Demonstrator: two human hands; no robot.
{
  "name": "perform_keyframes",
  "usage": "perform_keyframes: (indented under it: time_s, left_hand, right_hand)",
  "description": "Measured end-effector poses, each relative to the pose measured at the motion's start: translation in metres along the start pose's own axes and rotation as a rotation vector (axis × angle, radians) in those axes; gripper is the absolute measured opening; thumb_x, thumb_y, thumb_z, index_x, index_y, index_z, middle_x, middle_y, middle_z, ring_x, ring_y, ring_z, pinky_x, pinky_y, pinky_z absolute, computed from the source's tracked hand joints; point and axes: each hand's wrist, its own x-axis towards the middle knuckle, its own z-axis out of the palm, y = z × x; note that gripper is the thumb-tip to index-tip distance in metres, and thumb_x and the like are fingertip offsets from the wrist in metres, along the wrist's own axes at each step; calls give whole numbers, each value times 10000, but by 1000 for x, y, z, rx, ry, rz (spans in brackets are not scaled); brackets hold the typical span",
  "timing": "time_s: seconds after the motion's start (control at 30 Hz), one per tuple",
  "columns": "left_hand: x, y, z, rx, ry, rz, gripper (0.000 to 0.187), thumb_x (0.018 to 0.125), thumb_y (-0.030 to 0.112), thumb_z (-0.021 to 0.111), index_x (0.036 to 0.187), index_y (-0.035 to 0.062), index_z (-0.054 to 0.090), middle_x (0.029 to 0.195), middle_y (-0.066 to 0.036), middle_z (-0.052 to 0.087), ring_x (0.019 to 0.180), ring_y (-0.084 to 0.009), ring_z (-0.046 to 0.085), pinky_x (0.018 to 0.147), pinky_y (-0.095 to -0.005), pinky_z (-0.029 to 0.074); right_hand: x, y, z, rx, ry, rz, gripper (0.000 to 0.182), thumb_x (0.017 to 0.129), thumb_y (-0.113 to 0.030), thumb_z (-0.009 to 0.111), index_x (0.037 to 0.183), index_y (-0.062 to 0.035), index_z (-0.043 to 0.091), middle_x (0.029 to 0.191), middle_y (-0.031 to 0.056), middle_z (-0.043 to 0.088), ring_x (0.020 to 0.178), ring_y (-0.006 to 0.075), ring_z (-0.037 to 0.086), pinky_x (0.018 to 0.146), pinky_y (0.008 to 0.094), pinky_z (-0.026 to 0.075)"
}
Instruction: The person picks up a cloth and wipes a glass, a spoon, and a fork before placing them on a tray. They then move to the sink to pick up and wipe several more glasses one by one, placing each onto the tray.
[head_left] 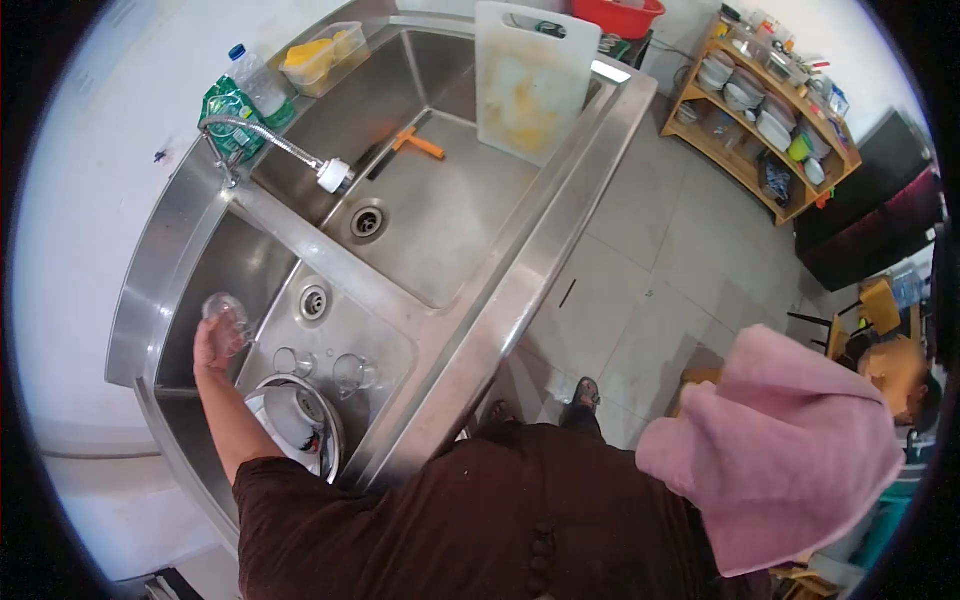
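Observation:
My left hand (209, 345) is closed around a clear glass (228, 318), held over the left basin of the steel sink (375, 350). Below it, two glass cups (351, 373) lie in that basin near the drain. Beside them sits a metal bowl (335, 450) with dishes in it, partly behind my left arm. A pink towel (780, 450) hangs in folds at my right side. It covers my right hand, so neither the fingers nor their grip can be seen.
An orange-handled tool (418, 143) lies in the other basin, below a flexible faucet (265, 128). A cutting board (530, 85) leans at its edge. A bottle (258, 85) and yellow-filled container (325, 60) stand behind. A dish shelf (750, 130) and another person (890, 380) are right.

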Motion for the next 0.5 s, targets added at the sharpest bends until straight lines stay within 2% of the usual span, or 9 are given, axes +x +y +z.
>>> perform_keyframes:
  time_s: [0.13, 0.2, 0.23, 0.3, 0.33, 0.4, 0.43, 0.47, 0.5]
  left_hand:
    - [-19, 28, 23, -80, 33, 132, 517, 700, 333, 686, 1133, 89, 545, 1027, -36, 580, 841, -154, 567, 588, -317, 479]
    - [-31, 48, 48, -24, -151, 258, 595, 725, 294, 690, 1236, 75, 478, 1067, -40, 570, 950, -150, 555, 677, -296, 495]
    - [-31, 55, 52, -25, -162, 253, 595, 725, 294, 690, 1236, 75, 478, 1067, -40, 570, 950, -150, 555, 677, -296, 495]
    - [-23, 68, 52, 136, 33, 360, 641, 742, 204, 700, 1302, 74, 417, 1057, -40, 567, 944, -138, 553, 743, -251, 478]
    - [-23, 74, 54, 133, 30, 360, 641, 742, 204, 700, 1302, 74, 417, 1057, -40, 567, 944, -138, 553, 743, -251, 478]
    - [-24, 86, 54, 450, 211, 401, 612, 745, 131, 703, 1289, 73, 428, 1080, -53, 561, 947, -147, 556, 791, -254, 462]
    - [-25, 88, 51, 567, 289, 445, 584, 752, 98, 700, 1273, 63, 437, 1106, -72, 567, 949, -186, 569, 818, -289, 456]
    - [-28, 87, 50, 568, 294, 448, 584, 752, 98, 700, 1273, 63, 437, 1106, -72, 567, 949, -186, 569, 818, -289, 456]
    - [-32, 88, 56, 794, 395, 593, 579, 747, 135, 714, 1256, 54, 450, 1105, -82, 575, 950, -203, 575, 811, -303, 455]
  right_hand:
    - [-13, 34, 0, 119, 52, 89, 414, 718, -346, 597, 908, 18, 541, 797, 129, 505, 710, 251, 516, 618, 372, 396]
    - [-20, 56, 2, 203, 89, 183, 414, 716, -346, 597, 910, 15, 539, 800, 125, 502, 715, 249, 514, 623, 372, 396]
    - [-24, 69, 2, 253, 94, 220, 414, 715, -347, 597, 911, 13, 537, 802, 122, 500, 717, 249, 512, 626, 373, 396]
    - [-34, 97, 6, 375, 70, 277, 415, 712, -348, 596, 913, 10, 535, 805, 118, 496, 723, 247, 510, 632, 374, 396]
    - [-41, 110, 11, 427, 48, 293, 415, 711, -348, 596, 914, 9, 534, 806, 115, 495, 725, 247, 509, 635, 374, 396]
    - [-49, 126, 20, 511, 5, 297, 416, 709, -349, 595, 917, 6, 531, 810, 110, 491, 731, 245, 507, 640, 375, 396]
    - [-53, 130, 25, 537, -20, 292, 416, 707, -349, 595, 918, 4, 530, 811, 108, 489, 733, 245, 506, 643, 375, 396]
    - [-57, 133, 26, 559, -33, 283, 417, 706, -349, 595, 919, 3, 528, 813, 106, 488, 736, 244, 505, 646, 376, 396]
    - [-61, 137, 27, 573, -49, 272, 417, 705, -350, 595, 920, 1, 527, 815, 103, 486, 738, 243, 503, 649, 376, 396]
